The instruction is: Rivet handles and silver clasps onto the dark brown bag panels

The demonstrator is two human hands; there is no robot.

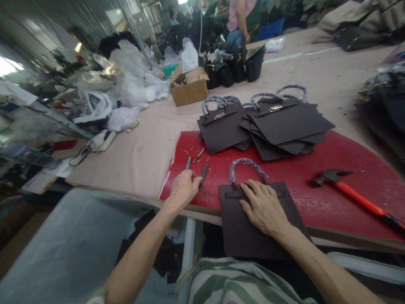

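My right hand [264,207] lies flat, fingers apart, on a dark brown bag panel [243,228]. This panel hangs over the table's front edge and has a plastic-wrapped handle [247,162] at its top. My left hand [183,188] rests on the red board [278,169] with its fingers curled. Two dark metal bar-shaped tools, one [189,162] past the knuckles and another [204,172] by the fingertips, touch or nearly touch it; what the fingers hold is hidden. A thin metal rod [199,155] and tiny bits lie just beyond.
More bag panels with wrapped handles [284,122] are piled at the board's back. A claw hammer [357,190] with an orange handle lies right. Farther off stand a cardboard box [190,90] and black bags [237,67]. Another person [241,19] is behind the table.
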